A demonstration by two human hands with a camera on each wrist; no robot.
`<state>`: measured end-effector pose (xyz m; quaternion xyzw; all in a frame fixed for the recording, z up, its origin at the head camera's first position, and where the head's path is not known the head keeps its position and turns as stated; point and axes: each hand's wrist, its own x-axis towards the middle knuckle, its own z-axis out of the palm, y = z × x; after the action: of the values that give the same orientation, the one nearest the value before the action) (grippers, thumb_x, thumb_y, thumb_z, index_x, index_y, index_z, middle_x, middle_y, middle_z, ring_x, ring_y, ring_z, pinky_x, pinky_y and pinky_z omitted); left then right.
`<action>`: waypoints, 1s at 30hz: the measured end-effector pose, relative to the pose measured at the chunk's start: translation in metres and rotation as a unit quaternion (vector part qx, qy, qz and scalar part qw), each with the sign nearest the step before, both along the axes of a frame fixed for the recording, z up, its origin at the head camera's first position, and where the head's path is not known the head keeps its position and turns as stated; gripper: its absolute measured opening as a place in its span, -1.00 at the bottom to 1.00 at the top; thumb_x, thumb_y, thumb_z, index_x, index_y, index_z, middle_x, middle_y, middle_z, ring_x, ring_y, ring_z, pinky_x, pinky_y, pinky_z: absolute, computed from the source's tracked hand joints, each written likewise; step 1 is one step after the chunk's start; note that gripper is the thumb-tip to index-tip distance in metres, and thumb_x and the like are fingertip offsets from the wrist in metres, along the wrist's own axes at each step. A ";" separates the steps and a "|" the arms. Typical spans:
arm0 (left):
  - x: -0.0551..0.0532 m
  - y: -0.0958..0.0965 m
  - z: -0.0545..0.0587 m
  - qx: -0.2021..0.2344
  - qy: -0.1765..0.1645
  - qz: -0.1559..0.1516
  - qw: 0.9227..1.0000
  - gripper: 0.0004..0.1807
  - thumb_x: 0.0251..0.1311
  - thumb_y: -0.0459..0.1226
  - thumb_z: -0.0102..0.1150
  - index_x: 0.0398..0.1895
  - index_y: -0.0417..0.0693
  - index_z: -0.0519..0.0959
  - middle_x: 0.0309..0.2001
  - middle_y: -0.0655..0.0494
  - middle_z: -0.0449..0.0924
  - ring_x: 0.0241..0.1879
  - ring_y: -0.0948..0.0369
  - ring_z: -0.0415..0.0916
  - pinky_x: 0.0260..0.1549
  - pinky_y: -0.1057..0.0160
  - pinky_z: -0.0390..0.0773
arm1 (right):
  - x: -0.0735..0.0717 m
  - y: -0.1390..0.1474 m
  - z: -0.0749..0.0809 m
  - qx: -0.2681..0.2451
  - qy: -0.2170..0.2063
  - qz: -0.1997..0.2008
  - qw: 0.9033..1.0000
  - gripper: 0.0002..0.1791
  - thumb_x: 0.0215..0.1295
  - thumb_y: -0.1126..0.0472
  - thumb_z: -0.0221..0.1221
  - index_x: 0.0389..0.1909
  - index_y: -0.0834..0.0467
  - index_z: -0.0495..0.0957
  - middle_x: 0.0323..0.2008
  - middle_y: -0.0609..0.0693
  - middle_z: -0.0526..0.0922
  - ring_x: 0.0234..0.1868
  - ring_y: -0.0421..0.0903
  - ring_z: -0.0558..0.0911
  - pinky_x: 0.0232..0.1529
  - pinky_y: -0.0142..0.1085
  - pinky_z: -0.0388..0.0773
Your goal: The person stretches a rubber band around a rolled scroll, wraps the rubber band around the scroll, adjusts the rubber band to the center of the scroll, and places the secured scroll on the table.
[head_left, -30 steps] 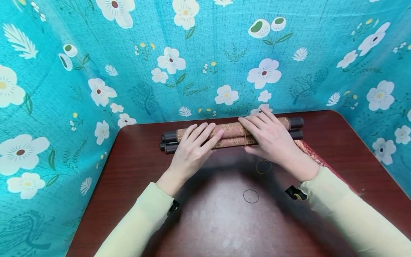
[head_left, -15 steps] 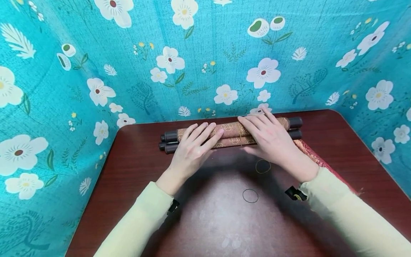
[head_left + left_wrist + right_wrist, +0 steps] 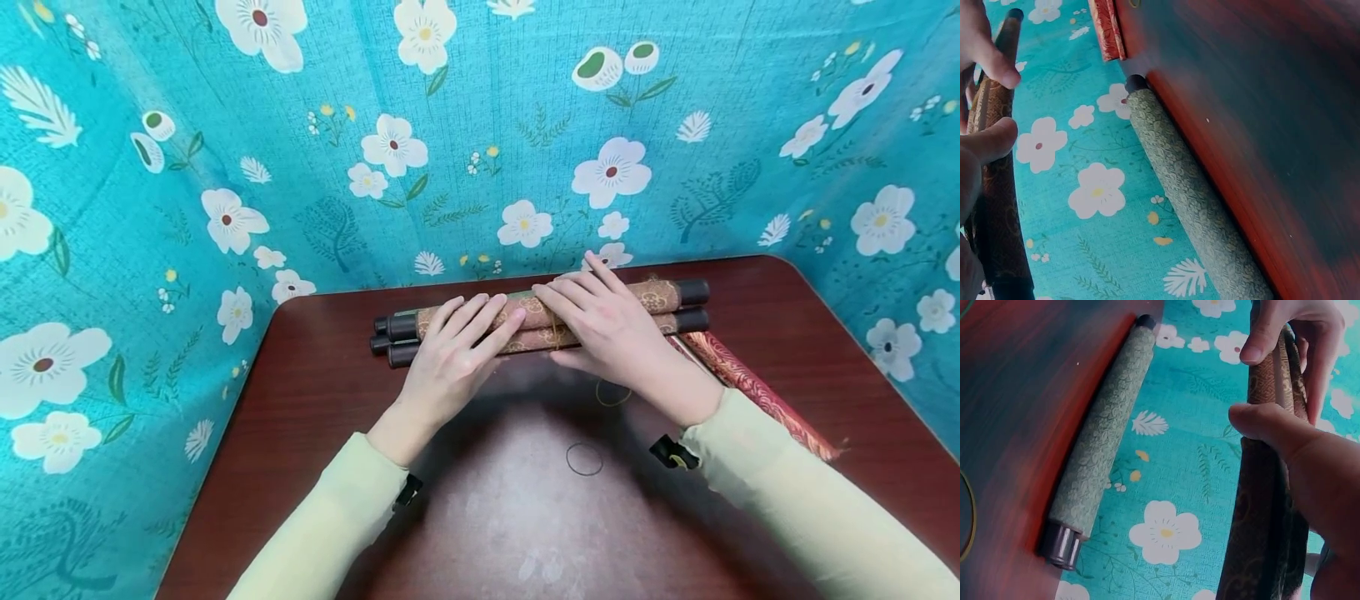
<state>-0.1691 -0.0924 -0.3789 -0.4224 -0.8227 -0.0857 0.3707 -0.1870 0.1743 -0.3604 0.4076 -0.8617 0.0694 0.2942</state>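
Note:
A brown scroll (image 3: 528,310) with gold patterns and black rod ends, doubled into two side-by-side rolls, is held in both hands at the table's back edge. My left hand (image 3: 453,358) grips its left part, fingers over the top and thumb underneath. Nearer the middle, my right hand (image 3: 607,321) grips it the same way. A thin elastic band (image 3: 557,327) circles the rolls beside the right fingers. Both wrist views show the brown scroll raised above a green patterned scroll (image 3: 1104,425), which lies along the back edge.
A red-and-gold brocade roll (image 3: 765,392) lies slantwise on the right of the dark red table (image 3: 315,417), partly under the right forearm. A dark elastic band (image 3: 568,455) and a yellowish one (image 3: 600,400) lie in front. Blue floral cloth (image 3: 450,192) hangs behind.
The brown scroll has come up and tilted a little, uncovering part of the green scroll and more of the red roll. The right hand has slid left along it.

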 end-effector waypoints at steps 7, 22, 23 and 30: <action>0.000 -0.004 -0.002 0.011 -0.019 -0.007 1.000 -0.24 0.08 -0.22 0.69 0.40 0.02 0.62 0.37 -0.07 0.60 0.34 -0.04 0.54 0.40 -0.11 0.46 | 0.003 0.010 0.000 -0.013 -0.017 -0.018 1.000 0.15 -0.23 -0.13 0.74 0.39 0.34 0.50 0.14 0.25 0.68 0.20 0.27 0.60 0.57 0.25 0.18; 0.002 -0.007 -0.002 0.015 -0.023 -0.012 1.000 -0.22 0.02 -0.21 0.72 0.38 0.00 0.63 0.33 -0.09 0.63 0.30 -0.06 0.57 0.38 -0.12 0.48 | -0.001 -0.009 -0.001 0.000 -0.017 -0.009 1.000 0.07 -0.30 -0.09 0.75 0.26 0.34 0.58 0.07 0.23 0.68 0.17 0.26 0.60 0.56 0.25 0.20; 0.002 -0.008 -0.001 0.011 -0.023 -0.013 1.000 -0.21 0.01 -0.21 0.73 0.38 0.00 0.63 0.32 -0.09 0.63 0.30 -0.06 0.57 0.38 -0.11 0.47 | -0.001 -0.012 -0.002 0.001 -0.015 -0.007 1.000 0.06 -0.30 -0.11 0.75 0.25 0.33 0.58 0.07 0.23 0.68 0.17 0.26 0.60 0.56 0.25 0.21; 0.002 -0.013 0.004 -0.013 -0.029 -0.011 0.999 -0.19 0.04 -0.17 0.72 0.42 0.00 0.60 0.37 -0.08 0.60 0.35 -0.06 0.54 0.44 -0.11 0.42 | 0.001 -0.021 -0.001 -0.002 -0.003 -0.010 1.000 0.12 -0.22 -0.29 0.71 0.29 0.32 0.58 0.07 0.23 0.70 0.17 0.24 0.62 0.56 0.26 0.21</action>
<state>-0.1668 -0.1056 -0.3748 -0.4334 -0.8296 -0.0909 0.3401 -0.1864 0.1537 -0.3617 0.3980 -0.8664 0.0693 0.2935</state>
